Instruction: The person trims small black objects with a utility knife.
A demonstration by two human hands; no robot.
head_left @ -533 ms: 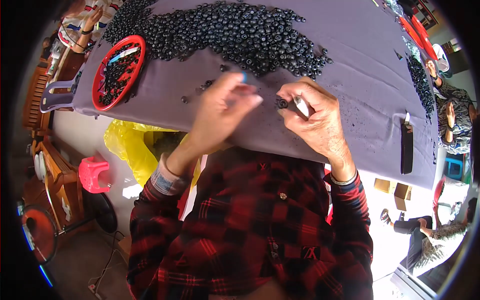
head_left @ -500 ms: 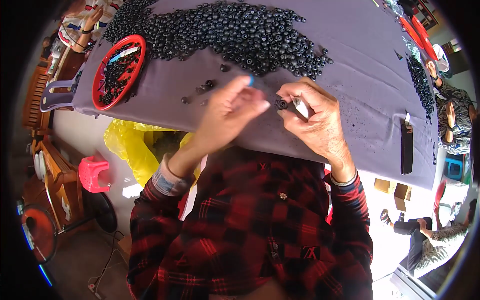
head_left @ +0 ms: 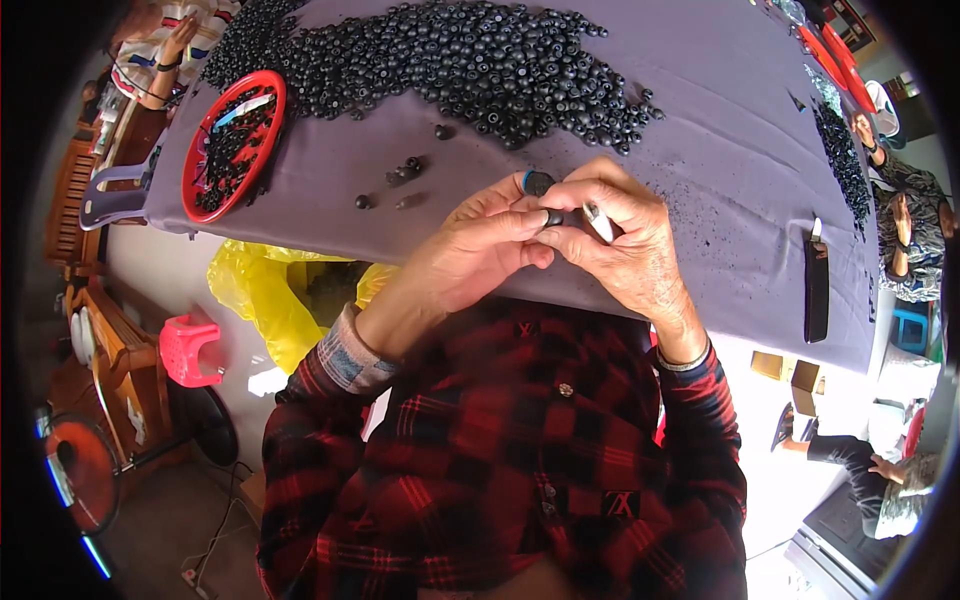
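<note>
In front of my chest both hands meet over the table edge. My left hand (head_left: pixel 480 235) is closed, pinching a small black round piece (head_left: pixel 552 217) between thumb and fingers; a dark cap with a blue edge (head_left: pixel 537 183) sits at a fingertip. My right hand (head_left: pixel 635 235) presses its fingertips against that same piece. In its palm it grips a small tool with a white blade-like end (head_left: pixel 599 222), mostly hidden by the fingers. Beyond the hands spreads a large heap of similar black round pieces (head_left: pixel 480 65).
Several loose pieces (head_left: pixel 405 170) lie left of the heap. A red basket (head_left: pixel 275 130) holds black bits. A black-handled knife (head_left: pixel 816 290) rests on the purple cloth (head_left: pixel 735 130) at right. Below the left edge hangs a yellow bag (head_left: pixel 245 280). Other people sit at both sides.
My left hand has come right and up to meet my right hand and now grips the black piece with it. The right hand has stayed nearly in place.
</note>
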